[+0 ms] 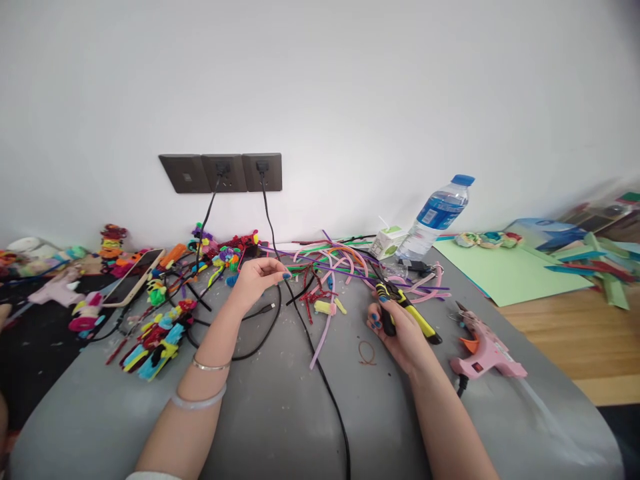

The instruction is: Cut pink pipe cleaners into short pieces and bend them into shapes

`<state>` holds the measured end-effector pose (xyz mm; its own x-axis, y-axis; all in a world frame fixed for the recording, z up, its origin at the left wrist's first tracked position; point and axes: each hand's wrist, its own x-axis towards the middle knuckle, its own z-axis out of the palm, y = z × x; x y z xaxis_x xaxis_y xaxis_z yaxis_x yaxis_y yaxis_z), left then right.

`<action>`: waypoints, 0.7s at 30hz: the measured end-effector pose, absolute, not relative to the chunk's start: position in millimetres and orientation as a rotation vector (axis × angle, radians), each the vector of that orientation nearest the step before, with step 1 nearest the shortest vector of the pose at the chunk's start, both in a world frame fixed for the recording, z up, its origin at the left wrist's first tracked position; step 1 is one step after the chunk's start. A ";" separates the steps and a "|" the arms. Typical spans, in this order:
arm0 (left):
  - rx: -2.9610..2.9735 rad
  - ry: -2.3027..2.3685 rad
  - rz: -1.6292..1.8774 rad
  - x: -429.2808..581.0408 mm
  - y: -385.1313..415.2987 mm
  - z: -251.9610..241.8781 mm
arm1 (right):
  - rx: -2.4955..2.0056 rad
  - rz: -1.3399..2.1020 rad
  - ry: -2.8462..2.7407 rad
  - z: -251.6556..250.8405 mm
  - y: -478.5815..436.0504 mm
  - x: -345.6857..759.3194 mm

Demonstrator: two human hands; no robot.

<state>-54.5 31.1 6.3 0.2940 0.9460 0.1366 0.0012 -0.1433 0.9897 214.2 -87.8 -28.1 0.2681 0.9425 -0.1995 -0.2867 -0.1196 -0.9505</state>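
My right hand (400,331) is wrapped round the yellow-and-black handles of a pair of pliers (407,307), whose dark jaws point away toward the pile of pipe cleaners (333,263). Over the left edge of that pile, my left hand (257,280) is raised with thumb and fingertips pinched together. Whatever lies between those fingertips is too small to make out. Between the two hands lie red sparkly pipe cleaner pieces (311,297) and a short pale-yellow piece (325,307). Nearer to me, a thin brown loop (367,353) rests on the grey table.
A pink glue gun (487,353) lies at the right. Behind stand a tilted water bottle (433,220) and a drink carton (387,242). Black cables (325,380) cross the table from wall sockets (220,173). Colourful pipe-cleaner figures (157,343) and a phone (134,277) lie left.
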 end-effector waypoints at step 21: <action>2.265 1.054 0.731 -32.8 21.6 -10.2 | -1.935 0.534 -1.457 3.4 -102.8 210.8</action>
<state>-32.8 21.6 -10.2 0.5487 0.7988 0.2466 0.5109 -0.5539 0.6574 210.8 -102.8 3.4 0.2995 0.9522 0.0601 0.6877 -0.1718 -0.7054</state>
